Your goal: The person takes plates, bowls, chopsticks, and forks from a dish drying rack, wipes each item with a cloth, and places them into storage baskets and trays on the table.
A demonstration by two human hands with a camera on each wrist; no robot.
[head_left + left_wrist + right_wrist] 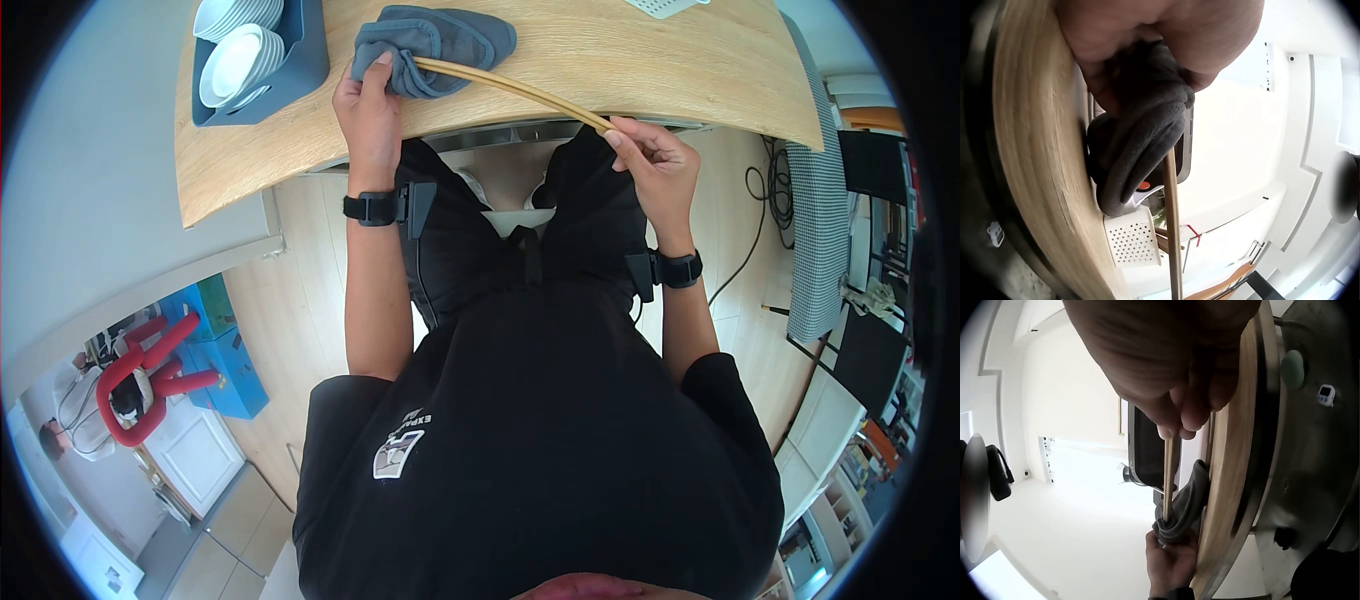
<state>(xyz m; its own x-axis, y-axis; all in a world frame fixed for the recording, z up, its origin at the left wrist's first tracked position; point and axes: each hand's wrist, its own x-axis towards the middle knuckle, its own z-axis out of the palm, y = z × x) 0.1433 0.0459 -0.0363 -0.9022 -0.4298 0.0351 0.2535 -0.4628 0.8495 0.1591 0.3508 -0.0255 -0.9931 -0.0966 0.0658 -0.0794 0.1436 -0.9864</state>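
A pair of wooden chopsticks (pixel 515 88) slants over the table's front edge. My right hand (pixel 655 170) pinches their near ends between thumb and fingers. A grey-blue cloth (pixel 455 40) lies bunched on the table, and my left hand (pixel 375 120) grips its left part around the chopsticks' other ends, which the folds hide. In the left wrist view the cloth (pixel 1141 137) hangs folded below the left hand (pixel 1160 37), with a chopstick (pixel 1173 231) coming out of it. The right wrist view shows the chopsticks (pixel 1169 475) running from the right fingertips into the cloth (pixel 1188 503).
A blue-grey bin (pixel 312 55) holding stacked white bowls (pixel 235 65) stands on the table's left side. At the far edge is a white perforated basket (pixel 665 6), also visible in the left wrist view (pixel 1132 240). The wooden tabletop (pixel 720 75) ends just before my body.
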